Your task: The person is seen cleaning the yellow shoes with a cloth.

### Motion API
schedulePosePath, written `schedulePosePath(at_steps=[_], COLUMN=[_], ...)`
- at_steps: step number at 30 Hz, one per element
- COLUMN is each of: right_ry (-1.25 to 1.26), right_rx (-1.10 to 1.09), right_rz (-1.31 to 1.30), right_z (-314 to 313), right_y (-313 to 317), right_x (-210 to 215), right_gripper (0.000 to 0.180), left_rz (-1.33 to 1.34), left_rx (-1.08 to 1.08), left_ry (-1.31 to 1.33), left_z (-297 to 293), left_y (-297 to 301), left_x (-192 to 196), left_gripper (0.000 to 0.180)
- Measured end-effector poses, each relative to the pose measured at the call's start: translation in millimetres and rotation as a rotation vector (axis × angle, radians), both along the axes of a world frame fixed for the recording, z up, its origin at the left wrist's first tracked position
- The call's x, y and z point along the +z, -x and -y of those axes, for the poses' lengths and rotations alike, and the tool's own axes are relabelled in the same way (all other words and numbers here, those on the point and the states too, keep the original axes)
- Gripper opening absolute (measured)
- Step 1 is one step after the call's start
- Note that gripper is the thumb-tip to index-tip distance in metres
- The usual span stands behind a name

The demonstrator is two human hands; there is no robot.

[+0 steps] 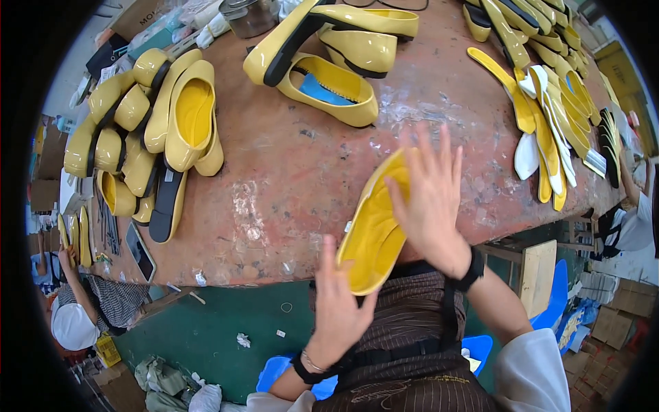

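Observation:
A yellow shoe (371, 244), its padded yellow inside facing up, is tilted at the table's near edge in front of me. My left hand (340, 309) has hold of its lower end, thumb and fingers on either side of the rim. My right hand (434, 199) lies over the upper part, fingers stretched and spread, slightly blurred, the thumb reaching in over the lining. Beyond it stand glossy yellow shoes, one of them an open shoe (336, 89) with a blue patch inside.
Piled glossy yellow shoes (192, 117) stand at the left, near a phone (140, 250). Yellow and white insoles (546, 141) lie at the right, with more shoes behind. A metal pot (248, 17) is at the back. Another person (82, 312) sits at the far left.

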State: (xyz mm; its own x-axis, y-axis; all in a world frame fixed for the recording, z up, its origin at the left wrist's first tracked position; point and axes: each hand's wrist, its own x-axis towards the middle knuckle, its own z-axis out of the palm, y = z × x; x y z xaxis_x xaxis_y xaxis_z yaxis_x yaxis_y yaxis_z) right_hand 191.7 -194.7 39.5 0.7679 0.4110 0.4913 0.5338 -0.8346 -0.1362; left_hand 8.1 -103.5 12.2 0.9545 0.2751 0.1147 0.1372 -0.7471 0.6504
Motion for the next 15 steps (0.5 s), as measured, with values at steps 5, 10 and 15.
schedulePosePath(at_steps=[5,10,15], right_ry=[-0.343,-0.014,-0.028], right_rx=[0.16,0.419,0.285], right_rz=[-0.839,-0.565,-0.334], right_z=[34,61,24], right_y=[-10,81,37], right_x=[17,1,-27], right_gripper=[0.036,0.035,0.042], left_rz=[-0.201,-0.363,-0.267], left_rx=[-0.162,-0.274,-0.26], left_ry=[-0.151,-0.269,-0.334], left_z=[30,35,32], left_y=[-18,-23,-32], left_x=[25,11,14], left_gripper=[0.053,0.049,0.055])
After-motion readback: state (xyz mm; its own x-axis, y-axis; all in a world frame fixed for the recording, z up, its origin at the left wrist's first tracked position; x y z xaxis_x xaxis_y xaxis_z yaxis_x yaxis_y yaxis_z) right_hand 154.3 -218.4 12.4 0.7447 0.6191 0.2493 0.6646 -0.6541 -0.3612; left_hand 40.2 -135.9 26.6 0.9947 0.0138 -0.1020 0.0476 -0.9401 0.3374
